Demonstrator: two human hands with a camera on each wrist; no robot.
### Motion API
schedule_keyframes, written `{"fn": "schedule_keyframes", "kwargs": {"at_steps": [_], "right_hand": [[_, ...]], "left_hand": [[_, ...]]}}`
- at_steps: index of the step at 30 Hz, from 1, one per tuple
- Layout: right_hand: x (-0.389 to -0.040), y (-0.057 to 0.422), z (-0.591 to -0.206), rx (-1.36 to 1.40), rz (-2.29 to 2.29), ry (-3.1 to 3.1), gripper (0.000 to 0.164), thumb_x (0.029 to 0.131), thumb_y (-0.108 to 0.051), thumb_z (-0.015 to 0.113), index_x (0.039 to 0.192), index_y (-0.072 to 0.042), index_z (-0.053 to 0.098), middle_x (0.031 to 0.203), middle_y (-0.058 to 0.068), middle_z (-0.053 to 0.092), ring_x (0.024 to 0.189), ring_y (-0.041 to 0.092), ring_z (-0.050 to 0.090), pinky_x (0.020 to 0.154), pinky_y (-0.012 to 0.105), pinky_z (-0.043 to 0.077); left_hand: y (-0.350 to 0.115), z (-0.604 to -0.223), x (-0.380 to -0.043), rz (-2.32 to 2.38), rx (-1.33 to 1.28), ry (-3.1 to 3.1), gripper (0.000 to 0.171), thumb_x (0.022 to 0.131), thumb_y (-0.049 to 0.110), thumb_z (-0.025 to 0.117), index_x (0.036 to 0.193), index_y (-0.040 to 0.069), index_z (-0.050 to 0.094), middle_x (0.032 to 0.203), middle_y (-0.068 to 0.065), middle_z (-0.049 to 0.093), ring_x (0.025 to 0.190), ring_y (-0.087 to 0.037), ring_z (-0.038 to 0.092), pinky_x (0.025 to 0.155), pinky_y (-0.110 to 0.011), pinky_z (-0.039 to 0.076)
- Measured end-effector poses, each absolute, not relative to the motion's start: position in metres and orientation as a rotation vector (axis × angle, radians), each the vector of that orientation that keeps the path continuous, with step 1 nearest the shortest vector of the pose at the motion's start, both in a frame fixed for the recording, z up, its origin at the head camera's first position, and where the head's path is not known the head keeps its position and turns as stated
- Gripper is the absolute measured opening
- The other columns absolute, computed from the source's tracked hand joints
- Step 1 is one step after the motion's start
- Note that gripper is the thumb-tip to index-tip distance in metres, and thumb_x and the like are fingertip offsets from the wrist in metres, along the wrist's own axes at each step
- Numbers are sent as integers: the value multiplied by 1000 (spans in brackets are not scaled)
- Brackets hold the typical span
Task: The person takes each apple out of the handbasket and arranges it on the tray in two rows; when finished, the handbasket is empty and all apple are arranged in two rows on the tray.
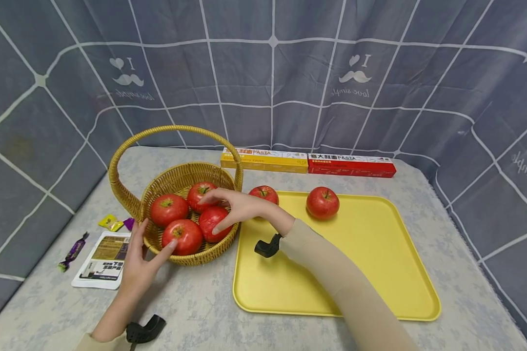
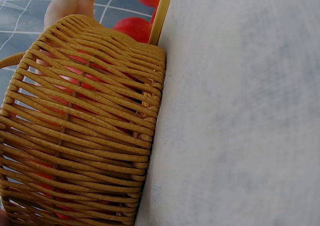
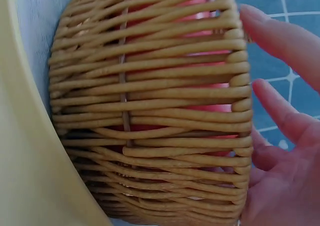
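Note:
Several red apples (image 1: 169, 210) lie in a round wicker basket (image 1: 193, 262) with a tall arched handle. My left hand (image 1: 140, 265) rests at the basket's near-left side, its fingers along the outside and its thumb over the rim by the front apple (image 1: 185, 238). Over the basket's right rim reaches my right hand (image 1: 234, 207), thumb and fingers spread around the right-hand apple (image 1: 211, 225). The right wrist view shows spread fingers (image 3: 285, 113) beyond the woven wall. Most of the left hand is hidden in its wrist view.
A yellow tray (image 1: 377, 273) sits right of the basket, with a red apple (image 1: 322, 203) and another apple (image 1: 263, 194) near its back edge. Yellow and red pasta boxes (image 1: 351, 166) line the back. Wrapped candies (image 1: 74, 251) and a white packet (image 1: 101, 261) lie at left.

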State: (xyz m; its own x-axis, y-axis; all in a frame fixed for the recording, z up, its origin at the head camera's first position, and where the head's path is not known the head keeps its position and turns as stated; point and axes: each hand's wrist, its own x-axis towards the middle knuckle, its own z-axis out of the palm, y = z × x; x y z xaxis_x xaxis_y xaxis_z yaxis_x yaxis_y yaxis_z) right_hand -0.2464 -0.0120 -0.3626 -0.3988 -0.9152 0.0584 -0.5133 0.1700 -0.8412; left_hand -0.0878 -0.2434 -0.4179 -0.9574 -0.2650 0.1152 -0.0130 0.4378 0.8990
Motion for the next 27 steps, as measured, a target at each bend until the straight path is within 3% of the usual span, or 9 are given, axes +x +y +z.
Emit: {"fn": "schedule_keyframes", "kwargs": {"at_steps": [4, 12, 17, 21, 27], "right_hand": [[-247, -18, -359, -1347, -939, 2086, 68, 71, -19, 83, 129, -8, 51, 130, 2, 49, 120, 10, 42, 98, 20, 36], [-247, -25, -358, -1361, -707, 2195, 70, 68, -22, 85, 129, -14, 53, 131, -1, 46, 118, 11, 41, 95, 22, 38], [-245, -28, -357, -1365, -594, 2264, 65, 67, -27, 85, 123, -19, 53, 122, -3, 51, 110, 10, 45, 89, 20, 40], [-243, -28, -360, -1368, -642, 2298, 62, 68, -26, 83, 121, -18, 54, 118, -4, 54, 106, 10, 48, 86, 20, 43], [-239, -19, -363, -1417, -901, 2332, 63, 69, -25, 82, 126, -18, 55, 126, 1, 49, 113, 14, 44, 89, 25, 43]], "left_hand": [[-243, -417, -87, -1537, 234, -2443, 86, 85, 20, 69, 151, 8, 15, 156, -10, -7, 141, -27, 0, 111, -48, 16], [-242, -417, -87, -1528, 220, -2446, 86, 85, 22, 69, 151, 9, 15, 156, -9, -7, 141, -28, 1, 110, -50, 17], [-244, -417, -89, -1531, 226, -2457, 88, 84, 20, 70, 151, 8, 14, 156, -11, -7, 141, -29, 1, 109, -51, 18], [-245, -418, -90, -1524, 234, -2468, 88, 84, 19, 70, 151, 8, 14, 156, -11, -6, 141, -28, 1, 109, -51, 19], [-245, -419, -87, -1517, 218, -2463, 88, 85, 21, 70, 151, 7, 14, 155, -13, -7, 141, -29, -1, 109, -52, 17]]}}
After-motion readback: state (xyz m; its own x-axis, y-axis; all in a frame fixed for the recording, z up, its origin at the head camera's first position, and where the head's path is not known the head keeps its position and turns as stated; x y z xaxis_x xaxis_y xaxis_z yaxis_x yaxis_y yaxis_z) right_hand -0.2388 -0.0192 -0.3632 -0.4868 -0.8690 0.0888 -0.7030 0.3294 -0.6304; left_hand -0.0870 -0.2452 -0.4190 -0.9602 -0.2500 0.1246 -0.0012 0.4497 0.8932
